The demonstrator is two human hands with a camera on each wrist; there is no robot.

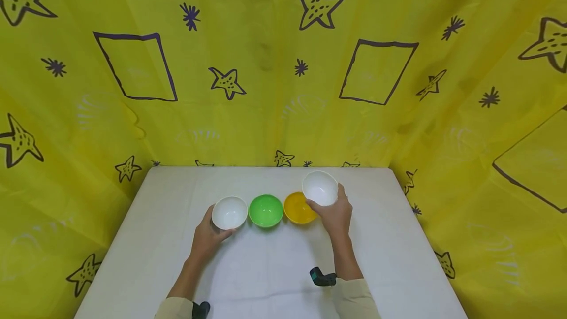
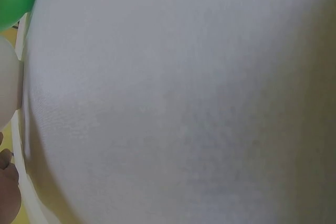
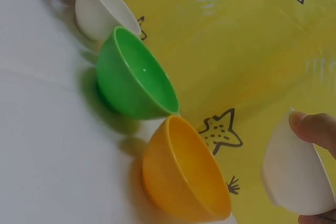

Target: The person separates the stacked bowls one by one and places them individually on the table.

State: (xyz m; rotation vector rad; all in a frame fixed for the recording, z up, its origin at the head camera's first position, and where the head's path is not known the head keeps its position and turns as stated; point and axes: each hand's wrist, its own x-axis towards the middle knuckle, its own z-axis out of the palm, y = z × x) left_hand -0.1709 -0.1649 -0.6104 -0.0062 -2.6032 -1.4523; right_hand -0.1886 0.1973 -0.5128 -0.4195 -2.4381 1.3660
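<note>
My left hand [image 1: 208, 238] grips a white bowl [image 1: 229, 213] by its left and near sides, at the left end of a row. Beside that bowl stands a green bowl [image 1: 266, 210], then an orange bowl [image 1: 298, 207], their rims close together. My right hand [image 1: 337, 210] holds a second white bowl [image 1: 320, 188] with the thumb at its rim; it overlaps the orange bowl's right edge in the head view. In the right wrist view this white bowl [image 3: 296, 171] is tilted, apart from the orange bowl [image 3: 181, 171]. Only edges of the left hand and bowls show in the left wrist view.
A white cloth [image 1: 266, 270] covers the table. Yellow curtains [image 1: 266, 127] with drawn stars and frames enclose its back and sides. A dark wrist device [image 1: 323, 277] sits by the right sleeve, another [image 1: 201, 310] by the left.
</note>
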